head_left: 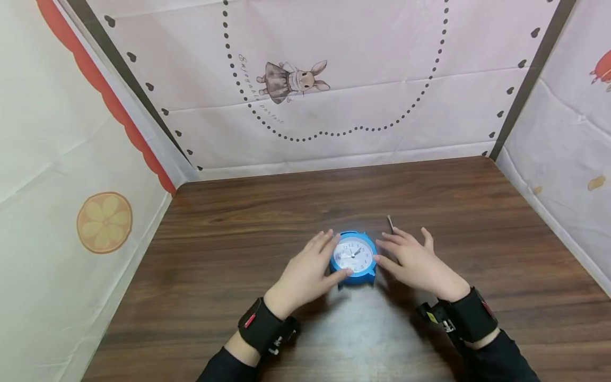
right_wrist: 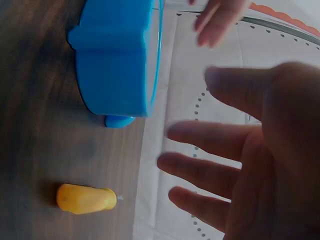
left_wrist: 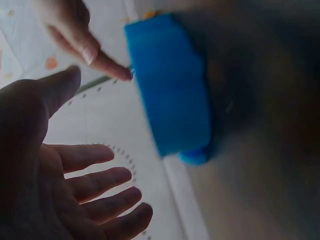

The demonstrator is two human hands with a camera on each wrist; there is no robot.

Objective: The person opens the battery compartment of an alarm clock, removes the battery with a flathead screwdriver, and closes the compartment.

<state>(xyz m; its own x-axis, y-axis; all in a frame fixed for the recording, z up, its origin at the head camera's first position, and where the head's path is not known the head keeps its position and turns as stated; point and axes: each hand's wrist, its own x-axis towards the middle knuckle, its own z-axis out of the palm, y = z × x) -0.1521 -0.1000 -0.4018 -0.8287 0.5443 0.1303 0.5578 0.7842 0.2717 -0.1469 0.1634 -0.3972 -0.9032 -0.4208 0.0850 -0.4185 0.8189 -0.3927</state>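
A blue alarm clock (head_left: pixel 354 254) with a white dial lies face up on the brown table between the two hands. In both wrist views its blue side wall (left_wrist: pixel 170 85) shows. My left hand (head_left: pixel 310 268) spreads at its left, the thumb across the lower rim in the head view. At its right is my right hand (head_left: pixel 412 260), fingers extended towards the rim; whether they touch it I cannot tell. Both palms look bare in the wrist views. A yellow handle with a small metal tip (right_wrist: pixel 87 199) lies by the right hand; a thin metal shaft (head_left: pixel 390 224) pokes out beyond those fingers.
The wooden tabletop (head_left: pixel 238 212) runs back to a white printed curtain (head_left: pixel 372 95) with a rabbit figure. More white cloth (head_left: pixel 47 281) hangs along the left side, and another sheet (head_left: pixel 563 175) along the right. Each wrist wears a black strap with a camera.
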